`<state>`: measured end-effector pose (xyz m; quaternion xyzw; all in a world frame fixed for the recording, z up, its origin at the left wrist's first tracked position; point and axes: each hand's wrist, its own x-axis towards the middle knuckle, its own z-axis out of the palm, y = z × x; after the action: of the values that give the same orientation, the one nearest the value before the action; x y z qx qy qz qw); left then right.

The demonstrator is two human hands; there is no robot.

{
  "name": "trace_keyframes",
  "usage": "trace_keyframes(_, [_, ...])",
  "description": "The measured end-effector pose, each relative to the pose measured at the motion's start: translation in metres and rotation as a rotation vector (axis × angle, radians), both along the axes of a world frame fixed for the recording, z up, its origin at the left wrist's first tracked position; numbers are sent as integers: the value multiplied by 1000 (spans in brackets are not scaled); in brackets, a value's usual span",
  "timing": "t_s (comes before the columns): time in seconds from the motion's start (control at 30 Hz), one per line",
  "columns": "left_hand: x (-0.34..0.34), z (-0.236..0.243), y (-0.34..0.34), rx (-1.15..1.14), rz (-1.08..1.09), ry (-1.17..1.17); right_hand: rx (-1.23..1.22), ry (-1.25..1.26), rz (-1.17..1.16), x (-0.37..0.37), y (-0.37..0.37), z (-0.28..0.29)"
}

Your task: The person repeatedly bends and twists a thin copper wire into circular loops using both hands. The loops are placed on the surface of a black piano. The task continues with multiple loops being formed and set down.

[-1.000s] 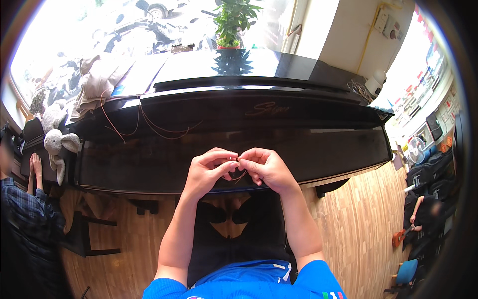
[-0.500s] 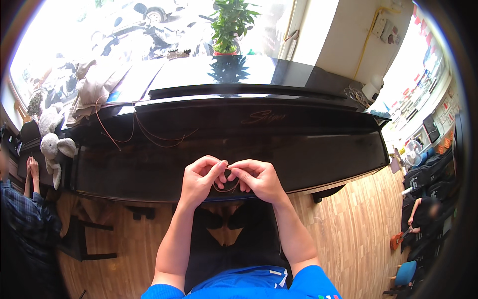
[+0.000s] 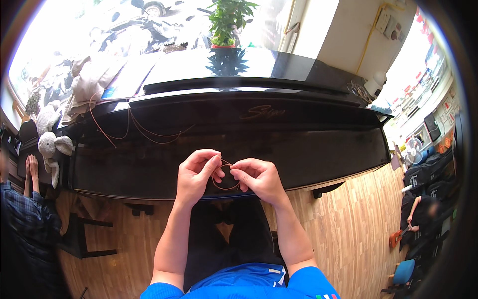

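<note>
A thin copper-coloured wire (image 3: 226,189), bent into a small loop, is between my hands above the front edge of a closed black piano (image 3: 318,149). My left hand (image 3: 193,174) pinches the loop's upper left part between thumb and index finger. Opposite it, my right hand (image 3: 259,178) pinches the loop at the right, fingers curled. A short stretch of wire spans the gap between the fingertips. More thin copper-coloured wires (image 3: 158,142) hang in loose curves over the left part of the piano front.
A potted plant (image 3: 225,22) stands on the piano top; cloth (image 3: 87,89) and papers lie at its left. A grey plush toy (image 3: 47,143) hangs at the left end. Another person's hands (image 3: 32,167) rest nearby at left. A person with a small guitar (image 3: 395,238) sits far right.
My hands have moved slightly up and apart. The wire loop between them now shows more clearly, with a wider gap between the fingertips. The view has shifted a little.
</note>
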<state>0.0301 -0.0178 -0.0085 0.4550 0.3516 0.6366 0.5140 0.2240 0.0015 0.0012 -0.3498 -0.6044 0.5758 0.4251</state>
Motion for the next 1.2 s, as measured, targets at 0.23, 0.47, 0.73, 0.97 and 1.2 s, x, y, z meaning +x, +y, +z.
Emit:
trace_keyframes(0.23, [3,1,1,46,39,32,-32,78,11,5,2,-5])
trace_keyframes(0.47, [7,4,-1,88,92,161,-35,166,-33,8,3,-7])
trace_keyframes(0.73, [9,-1,-8,425,270,510,-20,191,-72,7,4,-9])
trace_keyframes(0.97, [19,4,-6,451,472,635,-19,175,-97,4,2,-7])
trace_keyframes(1.2, [13,-5,-8,473,449,604,12,127,-71,4,0,-7])
